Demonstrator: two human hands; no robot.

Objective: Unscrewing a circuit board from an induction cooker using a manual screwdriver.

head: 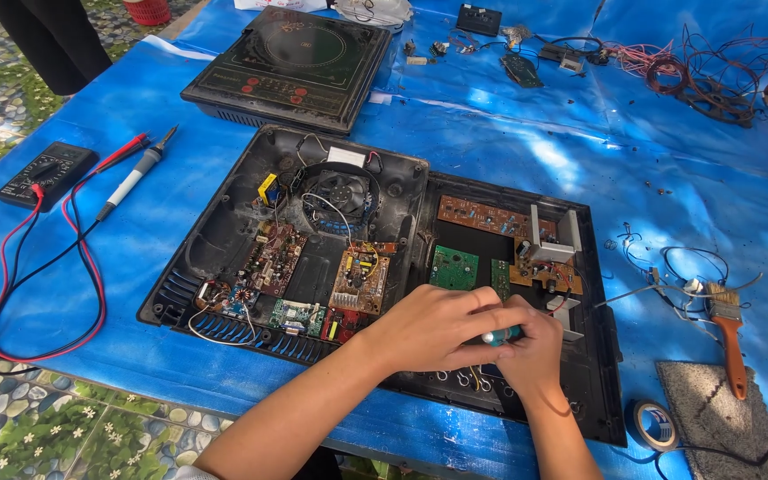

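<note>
A small teal tool [501, 336] is gripped by both the left hand [428, 327] and the right hand [533, 348], over the front edge of the open black case [224, 227]. A brush [727, 331] is seen right of the case.

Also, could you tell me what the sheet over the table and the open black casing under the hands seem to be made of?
Sheet: probably woven plastic tarpaulin, glossy blue, with creases and sun glare. Open casing: likely moulded plastic, matt black and dusty, with moulded vent slots at its front edge.

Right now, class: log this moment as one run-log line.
left hand: on small teal tool | right hand: gripping it | under: open black appliance base
</note>
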